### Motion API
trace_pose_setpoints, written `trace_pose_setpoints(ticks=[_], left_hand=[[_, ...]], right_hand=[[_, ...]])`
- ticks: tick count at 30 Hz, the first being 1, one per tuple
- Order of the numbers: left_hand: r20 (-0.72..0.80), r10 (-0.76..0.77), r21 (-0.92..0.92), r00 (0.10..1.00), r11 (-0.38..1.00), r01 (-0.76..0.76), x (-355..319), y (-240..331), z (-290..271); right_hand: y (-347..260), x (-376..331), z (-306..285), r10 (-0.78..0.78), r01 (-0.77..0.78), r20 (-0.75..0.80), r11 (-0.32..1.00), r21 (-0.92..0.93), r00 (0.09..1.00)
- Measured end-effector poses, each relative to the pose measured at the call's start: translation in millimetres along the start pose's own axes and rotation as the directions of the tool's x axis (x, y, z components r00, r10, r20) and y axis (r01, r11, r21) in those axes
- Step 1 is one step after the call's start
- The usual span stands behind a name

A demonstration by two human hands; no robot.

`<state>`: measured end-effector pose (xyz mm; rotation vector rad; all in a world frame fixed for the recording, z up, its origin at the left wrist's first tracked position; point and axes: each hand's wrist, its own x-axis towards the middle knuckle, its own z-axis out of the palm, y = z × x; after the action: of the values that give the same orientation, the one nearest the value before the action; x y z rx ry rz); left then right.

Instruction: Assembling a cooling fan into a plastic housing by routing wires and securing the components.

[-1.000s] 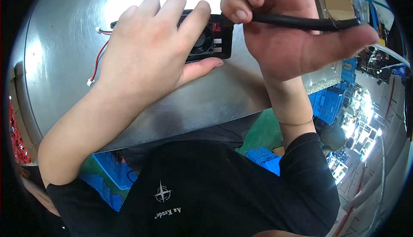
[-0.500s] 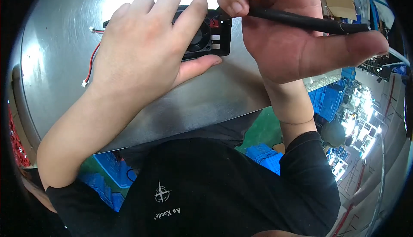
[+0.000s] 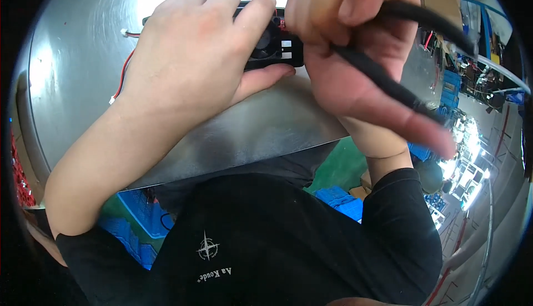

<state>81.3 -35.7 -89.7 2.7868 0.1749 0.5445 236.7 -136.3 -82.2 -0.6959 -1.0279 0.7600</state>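
My left hand (image 3: 189,56) lies over a black plastic casing (image 3: 298,57) on the metal table, gripping it with the fingers along the far side and the thumb along the near edge. Inside the casing a small black fan (image 3: 265,43) shows in part, beside pale square pieces and a bit of red. My right hand (image 3: 355,39), smeared by motion, holds a tool with two spread black handles, like pliers (image 3: 388,84). Its fingertips are at the casing's right end and hide the tool's head. Red and black wires (image 3: 125,70) with white plugs come out left of my left hand.
The shiny metal table (image 3: 250,123) has its near edge just before my body. Blue plastic crates (image 3: 141,214) stand below at the left, and more blue crates (image 3: 341,201) at the right on a green floor. A cardboard box (image 3: 442,7) is at the far right.
The tool's handles have spread apart, where one black handle showed before. My right hand has turned and its fingertips have come to the casing's right end. My left hand and the casing have shifted slightly right.
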Motion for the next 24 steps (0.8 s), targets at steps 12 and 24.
trace_pose_setpoints(ticks=[12,24], left_hand=[[-0.008,-0.005,0.028,1.0,1.0,0.005,3.0,-10.5,-0.5],[0.001,0.019,0.031,1.0,0.999,-0.019,4.9,-8.0,-2.1]], right_hand=[[-30.7,8.1,25.8,0.046,0.046,-0.487,0.984,0.175,0.872],[-13.7,-0.1,10.3,0.026,0.028,-0.227,0.973,0.23,0.973]])
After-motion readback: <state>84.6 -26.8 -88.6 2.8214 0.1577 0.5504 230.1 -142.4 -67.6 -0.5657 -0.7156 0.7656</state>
